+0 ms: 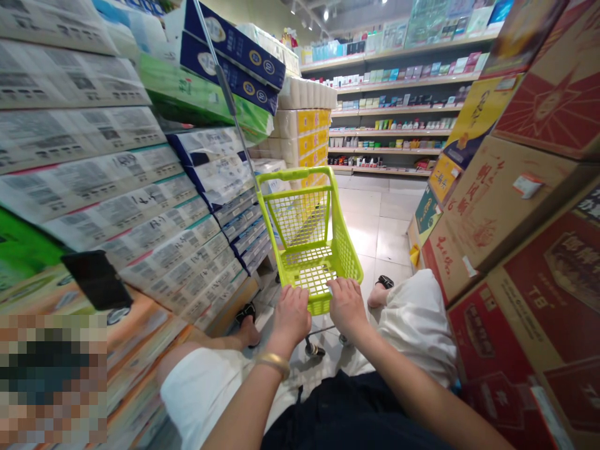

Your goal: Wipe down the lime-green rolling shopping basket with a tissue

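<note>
A small lime-green shopping cart (349, 253) with a mesh basket stands between my knees, its handle at the far side. My left hand (290, 315), a gold bangle on its wrist, is closed over the basket's near rim. Beside it my right hand (347, 306) grips the same rim, with a small whitish bit showing by its fingers. Both sets of fingertips curl inward over the edge, and the thumbs are partly hidden. Inside, the visible basket floor shows only its grid. A thin grey pole (225, 84) rises along the cart's left side.
Stacked white packs (140, 212) line the left, with a dark phone-like rectangle (97, 279) in front. Cardboard cartons (497, 200) crowd the right. Shelves of small goods (394, 106) stand across the back. Pale floor tiles (375, 219) run between the stacks.
</note>
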Available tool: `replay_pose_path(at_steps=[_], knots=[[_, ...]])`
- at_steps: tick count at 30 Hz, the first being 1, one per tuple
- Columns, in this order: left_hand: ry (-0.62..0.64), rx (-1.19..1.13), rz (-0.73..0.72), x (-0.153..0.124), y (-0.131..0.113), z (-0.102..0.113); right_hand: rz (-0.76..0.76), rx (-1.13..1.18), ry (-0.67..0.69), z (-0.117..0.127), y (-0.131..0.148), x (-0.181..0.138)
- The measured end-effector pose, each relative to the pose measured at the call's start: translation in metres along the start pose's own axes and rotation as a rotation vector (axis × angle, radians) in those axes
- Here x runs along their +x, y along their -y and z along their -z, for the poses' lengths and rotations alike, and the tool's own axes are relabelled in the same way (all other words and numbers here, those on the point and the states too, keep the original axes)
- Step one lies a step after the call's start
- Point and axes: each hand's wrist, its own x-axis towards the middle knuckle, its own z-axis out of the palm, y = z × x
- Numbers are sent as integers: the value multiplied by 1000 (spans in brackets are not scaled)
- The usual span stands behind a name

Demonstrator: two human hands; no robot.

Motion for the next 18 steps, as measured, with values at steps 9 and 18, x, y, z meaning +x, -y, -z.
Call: replay_pose_path(at_steps=[9,18], knots=[[3,9,-14,-3,5,4,85,69,15,-8,30,-1],[-11,-5,-1,-4,4,2,23,13,51,7,-1,0]])
